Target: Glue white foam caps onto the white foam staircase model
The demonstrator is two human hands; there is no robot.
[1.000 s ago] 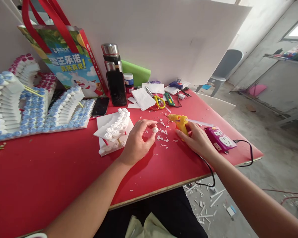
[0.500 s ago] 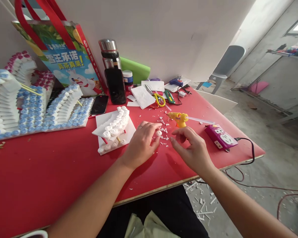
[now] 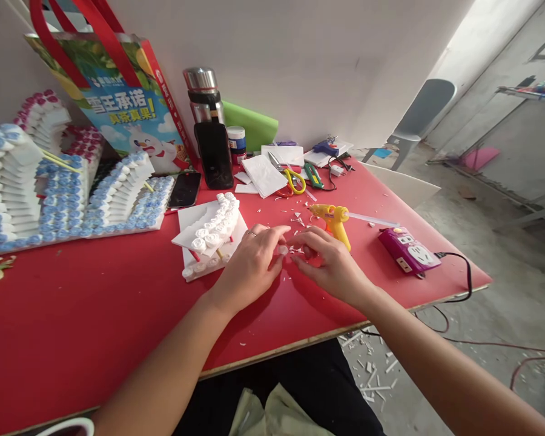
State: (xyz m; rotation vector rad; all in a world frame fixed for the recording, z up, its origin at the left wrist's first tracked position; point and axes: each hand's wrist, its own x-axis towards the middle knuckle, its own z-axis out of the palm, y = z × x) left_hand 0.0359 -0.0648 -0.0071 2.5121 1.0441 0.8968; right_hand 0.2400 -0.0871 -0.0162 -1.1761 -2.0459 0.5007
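Observation:
Between the thumb and fingers of my left hand (image 3: 253,261) is a small white rosette (image 3: 284,249), partly blurred. My right hand (image 3: 333,260) hovers just to its right, thumb and fingers apart with nothing visible in them. A white model (image 3: 217,224) trimmed with similar rosettes stands left of my left hand, on a white base with red and tan sticks. Just beyond my right hand, a yellow glue gun (image 3: 338,221) lies on the red tabletop with a clear glue stick in its back. White scraps (image 3: 297,221) are scattered between it and my hands.
A purple power strip (image 3: 409,251) lies at the right. Yellow-handled scissors (image 3: 294,180), a green cutter (image 3: 313,175) and white sheets (image 3: 264,175) are at the back. Blue-and-white models (image 3: 118,194), a shopping bag (image 3: 122,103), a steel flask (image 3: 201,91) and phones (image 3: 213,154) stand or lie left.
My right hand has moved left, close to the rosette in my left hand. More of the glue gun's handle shows. The rosette has turned in my left fingers.

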